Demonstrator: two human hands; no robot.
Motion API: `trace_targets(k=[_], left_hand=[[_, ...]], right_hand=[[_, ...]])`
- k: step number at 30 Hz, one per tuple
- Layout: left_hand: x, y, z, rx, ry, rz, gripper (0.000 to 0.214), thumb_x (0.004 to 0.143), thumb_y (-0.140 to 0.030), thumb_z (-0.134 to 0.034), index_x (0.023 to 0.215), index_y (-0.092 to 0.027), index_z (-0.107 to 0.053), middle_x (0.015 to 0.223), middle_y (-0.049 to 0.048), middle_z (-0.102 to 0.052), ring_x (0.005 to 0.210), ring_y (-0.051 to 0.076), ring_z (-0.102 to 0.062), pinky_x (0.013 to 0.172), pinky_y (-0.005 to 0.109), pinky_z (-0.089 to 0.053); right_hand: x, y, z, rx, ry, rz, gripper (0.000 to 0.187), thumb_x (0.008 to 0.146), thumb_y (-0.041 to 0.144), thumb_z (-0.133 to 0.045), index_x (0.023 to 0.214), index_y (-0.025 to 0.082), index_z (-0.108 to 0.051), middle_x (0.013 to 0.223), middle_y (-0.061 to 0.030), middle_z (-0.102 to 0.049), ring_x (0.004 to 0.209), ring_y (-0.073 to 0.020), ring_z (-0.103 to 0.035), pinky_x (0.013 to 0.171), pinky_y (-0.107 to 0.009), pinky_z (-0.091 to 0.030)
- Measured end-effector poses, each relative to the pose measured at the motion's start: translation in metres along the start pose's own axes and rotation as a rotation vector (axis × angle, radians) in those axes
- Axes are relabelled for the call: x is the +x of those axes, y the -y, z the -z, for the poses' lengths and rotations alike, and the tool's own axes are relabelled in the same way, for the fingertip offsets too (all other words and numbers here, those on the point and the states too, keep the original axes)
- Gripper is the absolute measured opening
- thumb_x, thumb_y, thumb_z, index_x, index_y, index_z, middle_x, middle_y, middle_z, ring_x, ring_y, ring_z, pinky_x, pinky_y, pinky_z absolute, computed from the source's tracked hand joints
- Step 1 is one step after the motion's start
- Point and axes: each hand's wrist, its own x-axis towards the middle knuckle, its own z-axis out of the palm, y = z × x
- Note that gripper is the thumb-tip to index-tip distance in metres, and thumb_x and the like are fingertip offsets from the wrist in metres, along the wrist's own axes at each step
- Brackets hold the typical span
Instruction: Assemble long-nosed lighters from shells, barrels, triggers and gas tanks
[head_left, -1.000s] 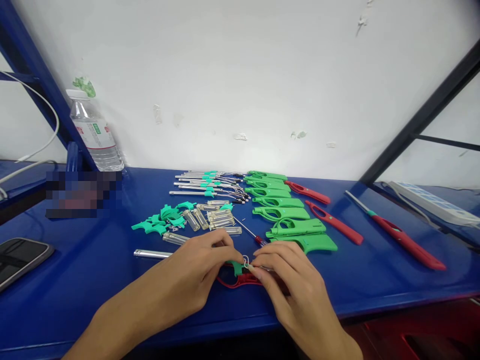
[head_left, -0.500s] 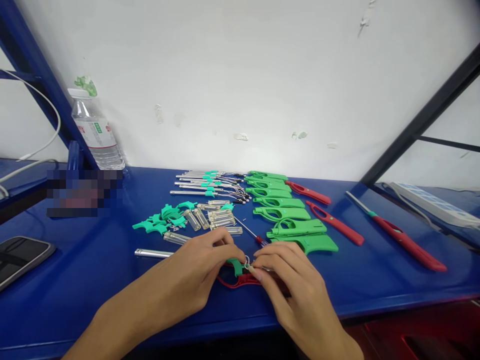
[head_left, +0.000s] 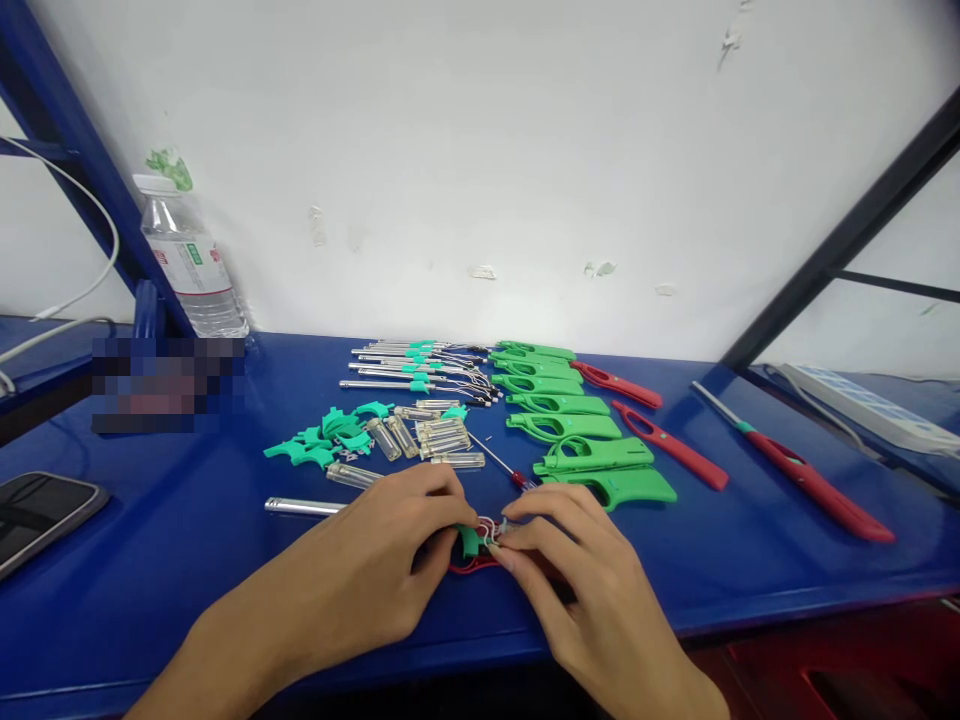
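My left hand [head_left: 397, 545] is closed, thumb and forefinger pinching a small green trigger [head_left: 470, 541]. The trigger sits over a red lighter handle shell [head_left: 474, 568], which lies near the front of the table. A silver lighter tube [head_left: 300, 507] sticks out leftward from behind my left hand. My right hand [head_left: 592, 575] is also closed, its thumb and fingertips pinched at the thin white wires [head_left: 489, 532] beside the trigger. My fingers cover much of the shell's right part. A screwdriver [head_left: 517, 478] with a red handle lies just behind my right hand.
Clear fuel tanks [head_left: 442, 438] and loose green triggers [head_left: 341, 432] lie behind my hands. Farther back are wired metal tubes [head_left: 412, 386]. Green handle shells [head_left: 566, 428] and red shells [head_left: 675, 450] lie right, near a lighter [head_left: 817, 485]. A phone [head_left: 45, 515] and bottle [head_left: 195, 270] stand left.
My left hand has moved slightly right over the shell, covering more of its left loop. The white wires show more plainly between my fingertips. My right hand has shifted only a little.
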Motion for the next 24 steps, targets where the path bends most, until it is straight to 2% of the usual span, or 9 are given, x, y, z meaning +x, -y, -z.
trace_targets(k=[3,11,19,24], left_hand=[[-0.001,-0.004,0.0,0.026,0.016,0.014,0.026,0.102,-0.007,-0.053,0.101,-0.023,-0.073,0.105,0.0004,-0.064,0.092,0.015,-0.064,0.086,0.028,-0.048],[-0.006,-0.011,0.0,0.077,0.049,0.073,0.025,0.103,-0.012,-0.059,0.116,-0.027,-0.074,0.117,0.0021,-0.064,0.106,0.019,-0.065,0.096,0.032,-0.049],[-0.001,-0.002,-0.006,0.118,0.052,0.049,0.025,0.104,-0.008,-0.058,0.111,-0.024,-0.076,0.109,0.0028,-0.064,0.099,0.021,-0.065,0.088,0.034,-0.049],[0.0,-0.002,-0.006,0.154,0.081,0.037,0.025,0.103,-0.008,-0.057,0.109,-0.022,-0.076,0.107,0.0045,-0.064,0.097,0.024,-0.064,0.085,0.037,-0.049]], right_hand=[[0.0,0.0,0.001,0.007,0.02,0.004,0.012,0.104,0.011,-0.063,0.102,0.022,-0.068,0.109,-0.0056,-0.071,0.106,-0.0223,-0.065,0.097,-0.041,-0.056],[0.001,0.005,0.005,-0.006,0.067,0.029,0.015,0.102,0.007,-0.061,0.105,0.02,-0.069,0.11,-0.0071,-0.071,0.106,-0.0234,-0.063,0.098,-0.044,-0.056],[0.001,0.002,0.004,-0.044,0.08,0.061,0.017,0.103,0.007,-0.061,0.109,0.018,-0.073,0.111,-0.0079,-0.071,0.105,-0.0223,-0.062,0.095,-0.04,-0.057],[-0.001,0.001,0.007,-0.145,0.071,0.175,0.018,0.102,0.006,-0.062,0.112,0.016,-0.074,0.111,-0.0087,-0.073,0.112,-0.0247,-0.064,0.099,-0.041,-0.057]])
